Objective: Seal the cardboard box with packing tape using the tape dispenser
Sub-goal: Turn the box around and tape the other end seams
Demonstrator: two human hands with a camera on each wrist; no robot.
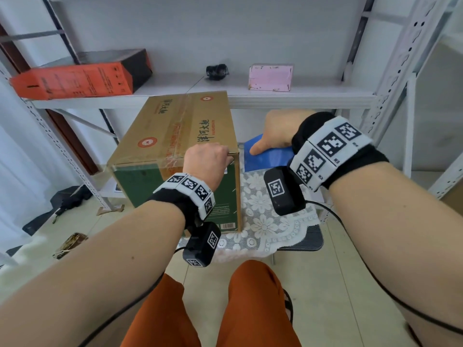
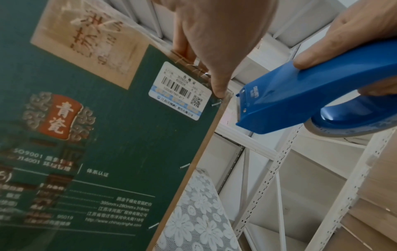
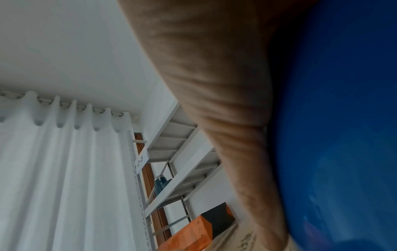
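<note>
A cardboard box with a brown top and green front stands on a lace-covered stand. Old clear tape runs along its top seam. My left hand grips the box's near right top corner, with the thumb pressed on the front face beside a barcode label and the fingers over the top edge. My right hand holds the blue tape dispenser just right of that corner. The dispenser's nose points at the corner, a short gap away. The right wrist view shows only my palm and blue plastic.
A white metal shelf behind the box carries an orange-and-black carton, a small black object and a pink box. Perforated shelf posts stand at the right. The lace cloth lies right of the box. A black umbrella lies on the floor at the left.
</note>
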